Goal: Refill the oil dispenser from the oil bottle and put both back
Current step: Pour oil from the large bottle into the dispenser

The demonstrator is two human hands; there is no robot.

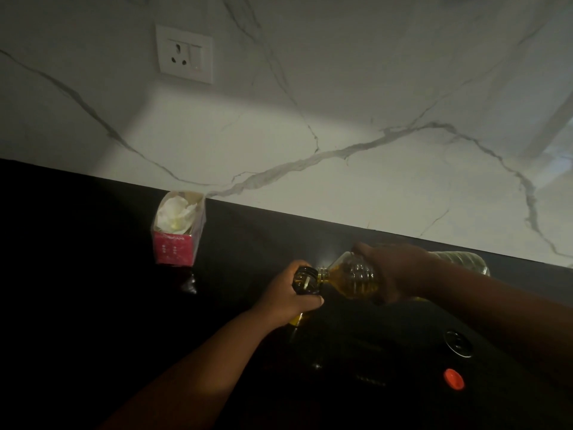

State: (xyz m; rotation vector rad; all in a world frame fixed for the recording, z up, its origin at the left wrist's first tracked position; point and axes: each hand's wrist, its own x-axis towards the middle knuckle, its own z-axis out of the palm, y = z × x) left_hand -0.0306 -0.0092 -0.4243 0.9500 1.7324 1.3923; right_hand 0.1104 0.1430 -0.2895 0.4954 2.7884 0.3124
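My right hand (400,271) grips the clear plastic oil bottle (353,276), which is tipped nearly flat with its neck pointing left; yellow oil fills its lower side. The bottle's mouth rests at the open top of the dark oil dispenser (306,280). My left hand (290,297) holds the dispenser upright on the black counter (93,274), fingers wrapped round its body. A sliver of yellow oil shows below my left hand. A red bottle cap (454,379) lies on the counter near right, and a dark round lid (459,343) lies just behind it.
A pink box (178,232) with white tissue in it stands on the counter at the left, against the marble wall (341,119). A white wall socket (185,53) sits high on that wall. A small dark object (189,285) lies in front of the box.
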